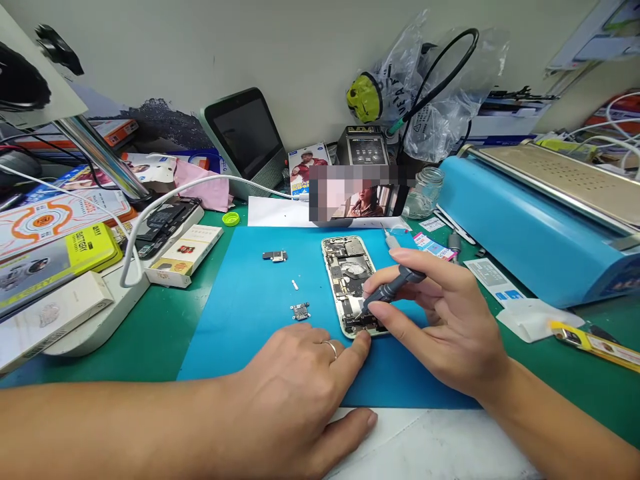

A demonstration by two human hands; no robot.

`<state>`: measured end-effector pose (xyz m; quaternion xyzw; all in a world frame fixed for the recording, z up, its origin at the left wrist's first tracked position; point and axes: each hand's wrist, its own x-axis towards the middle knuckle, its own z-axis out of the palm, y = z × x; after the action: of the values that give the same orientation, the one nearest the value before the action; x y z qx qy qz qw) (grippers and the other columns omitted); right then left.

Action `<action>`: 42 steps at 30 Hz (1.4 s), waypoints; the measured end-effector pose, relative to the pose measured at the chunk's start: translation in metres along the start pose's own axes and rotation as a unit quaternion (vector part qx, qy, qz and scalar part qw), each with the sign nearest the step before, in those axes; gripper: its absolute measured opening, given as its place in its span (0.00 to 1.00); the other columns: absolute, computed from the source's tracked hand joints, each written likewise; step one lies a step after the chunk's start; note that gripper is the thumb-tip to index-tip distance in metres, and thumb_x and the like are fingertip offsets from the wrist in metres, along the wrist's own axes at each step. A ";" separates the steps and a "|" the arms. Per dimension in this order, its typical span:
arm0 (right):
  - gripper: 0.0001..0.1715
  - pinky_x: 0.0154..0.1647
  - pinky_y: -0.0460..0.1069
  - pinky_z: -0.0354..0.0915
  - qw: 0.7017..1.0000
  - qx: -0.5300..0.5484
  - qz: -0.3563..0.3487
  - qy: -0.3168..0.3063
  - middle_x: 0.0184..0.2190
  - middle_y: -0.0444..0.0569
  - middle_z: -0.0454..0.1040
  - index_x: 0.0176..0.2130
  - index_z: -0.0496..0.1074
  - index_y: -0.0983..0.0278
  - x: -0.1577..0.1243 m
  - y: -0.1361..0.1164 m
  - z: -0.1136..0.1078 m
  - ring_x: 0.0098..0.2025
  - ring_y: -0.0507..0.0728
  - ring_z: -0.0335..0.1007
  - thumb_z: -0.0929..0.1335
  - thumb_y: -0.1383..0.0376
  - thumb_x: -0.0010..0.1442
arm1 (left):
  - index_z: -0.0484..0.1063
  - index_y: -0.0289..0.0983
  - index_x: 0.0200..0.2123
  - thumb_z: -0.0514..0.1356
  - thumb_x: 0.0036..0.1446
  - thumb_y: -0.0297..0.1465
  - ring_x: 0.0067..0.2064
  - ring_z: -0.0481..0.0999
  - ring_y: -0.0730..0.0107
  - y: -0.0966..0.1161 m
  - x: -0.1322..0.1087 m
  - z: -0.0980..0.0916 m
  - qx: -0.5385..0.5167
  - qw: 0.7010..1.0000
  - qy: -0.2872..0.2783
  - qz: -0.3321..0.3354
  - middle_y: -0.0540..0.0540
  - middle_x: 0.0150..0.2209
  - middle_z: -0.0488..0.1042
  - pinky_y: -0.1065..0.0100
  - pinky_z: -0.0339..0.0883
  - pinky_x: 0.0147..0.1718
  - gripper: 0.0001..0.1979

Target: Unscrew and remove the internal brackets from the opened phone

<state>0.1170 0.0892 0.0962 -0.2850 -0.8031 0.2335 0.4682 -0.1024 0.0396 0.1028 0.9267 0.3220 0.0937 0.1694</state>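
Screwdriver in the right hand, angled over an opened smartphone.
The right hand pinches the screwdriver between thumb and fingers, its tip down at the smartphone's near end. The left hand, palm down and loosely open, touches the smartphone's bottom edge with a fingertip. The smartphone lies on the blue mat, just beyond the left fingertip; 3 small loose parts lie beyond the left hand's knuckles.
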 end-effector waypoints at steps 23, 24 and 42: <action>0.39 0.42 0.47 0.82 1.000 0.009 -0.006 0.009 0.47 0.47 0.76 0.67 0.62 0.50 0.002 0.002 0.001 0.46 0.53 0.79 0.72 0.75 0.65 | 0.63 0.30 0.67 0.54 0.71 0.43 0.36 0.79 0.51 0.000 0.001 -0.002 -0.023 0.999 -0.012 -0.023 0.42 0.37 0.79 0.53 0.71 0.34 0.29; 0.39 0.43 0.47 0.82 1.000 0.007 -0.008 0.009 0.47 0.47 0.76 0.68 0.61 0.50 0.002 0.003 0.001 0.46 0.53 0.79 0.72 0.75 0.65 | 0.63 0.30 0.66 0.54 0.71 0.43 0.36 0.79 0.51 0.000 0.000 -0.002 -0.023 0.999 -0.010 -0.024 0.42 0.37 0.79 0.53 0.70 0.33 0.29; 0.39 0.39 0.49 0.83 1.000 0.010 -0.006 0.001 0.49 0.47 0.77 0.67 0.62 0.49 0.001 0.001 0.000 0.44 0.55 0.80 0.73 0.75 0.64 | 0.64 0.28 0.66 0.53 0.71 0.42 0.35 0.79 0.52 -0.001 -0.001 -0.001 -0.024 1.000 0.005 -0.013 0.42 0.37 0.79 0.53 0.70 0.33 0.28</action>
<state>0.1170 0.0911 0.0963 -0.2754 -0.8023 0.2385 0.4729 -0.1038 0.0400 0.1034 0.9178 0.3323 0.1038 0.1908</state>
